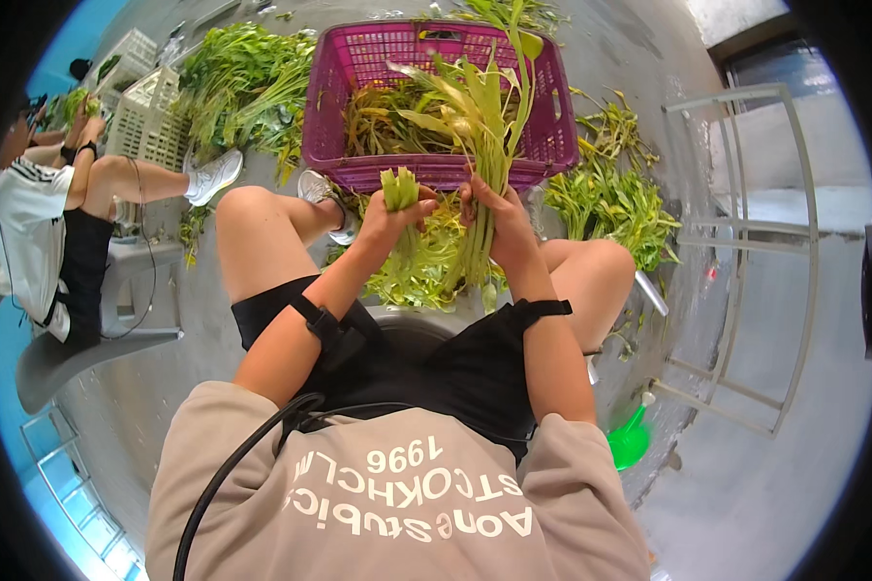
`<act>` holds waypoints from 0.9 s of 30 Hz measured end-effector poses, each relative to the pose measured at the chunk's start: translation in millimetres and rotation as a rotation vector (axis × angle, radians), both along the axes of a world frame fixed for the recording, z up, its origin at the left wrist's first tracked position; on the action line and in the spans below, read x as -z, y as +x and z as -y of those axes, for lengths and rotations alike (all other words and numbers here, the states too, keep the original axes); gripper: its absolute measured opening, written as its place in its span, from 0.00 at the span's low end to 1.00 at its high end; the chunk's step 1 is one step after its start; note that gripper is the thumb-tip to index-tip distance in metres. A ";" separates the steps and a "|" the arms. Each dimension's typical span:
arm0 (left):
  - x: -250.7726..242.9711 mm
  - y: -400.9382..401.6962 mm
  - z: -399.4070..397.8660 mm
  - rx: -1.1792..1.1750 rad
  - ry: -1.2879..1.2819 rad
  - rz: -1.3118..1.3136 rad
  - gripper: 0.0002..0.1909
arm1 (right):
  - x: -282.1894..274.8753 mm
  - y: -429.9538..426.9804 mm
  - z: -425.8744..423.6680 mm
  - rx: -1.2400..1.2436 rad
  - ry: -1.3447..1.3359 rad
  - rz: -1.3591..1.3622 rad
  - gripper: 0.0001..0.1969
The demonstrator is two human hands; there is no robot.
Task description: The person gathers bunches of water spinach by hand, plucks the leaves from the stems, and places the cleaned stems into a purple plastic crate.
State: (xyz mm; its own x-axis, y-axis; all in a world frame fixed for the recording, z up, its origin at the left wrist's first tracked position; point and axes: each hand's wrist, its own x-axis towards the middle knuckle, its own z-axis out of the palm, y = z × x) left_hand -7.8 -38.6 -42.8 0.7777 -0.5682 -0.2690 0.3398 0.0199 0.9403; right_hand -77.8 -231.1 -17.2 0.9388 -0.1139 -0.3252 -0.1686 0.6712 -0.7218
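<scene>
My left hand (386, 224) is closed around a short bundle of pale green stems (400, 189), their blunt ends pointing up. Long leafy vegetable stalks (485, 120) stand upright in my right hand (507, 221), some of their leaves yellowed. Their tops reach in front of a magenta plastic basket (436, 176), where wilted yellow-brown leaves (381, 120) lie. Below both hands, between my knees, is a heap of loose green and yellow leaves (392, 282). The two hands are close together but apart.
Leafy greens (243, 87) are piled left of the basket, beside pale plastic crates (145, 116). A person (36, 210) sits at far left on a grey chair (94, 359). More greens (618, 210), a metal frame (810, 210) and a green long-necked bottle (631, 441) are on the right.
</scene>
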 end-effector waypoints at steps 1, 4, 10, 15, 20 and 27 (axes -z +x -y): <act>1.3 3.1 -1.1 -0.028 -0.058 -0.025 0.16 | -1.1 -0.9 -3.2 -0.043 -0.002 0.003 0.13; -1.0 7.4 -2.2 -0.076 -0.100 -0.075 0.13 | 2.7 -0.8 -8.5 -0.098 -0.003 -0.031 0.13; -2.9 10.0 -1.7 -0.060 -0.110 -0.150 0.11 | -6.9 0.9 -17.0 -0.236 -0.050 -0.085 0.14; -1.2 9.4 0.4 -0.088 -0.122 -0.084 0.13 | -5.3 2.0 -18.5 -0.336 -0.090 -0.088 0.16; -2.8 11.5 1.1 -0.136 -0.034 -0.004 0.09 | 1.1 2.5 -21.5 -0.279 -0.180 -0.172 0.15; 7.1 13.0 -1.5 -0.117 0.053 0.072 0.09 | 16.1 6.9 -12.8 -0.079 -0.253 -0.250 0.12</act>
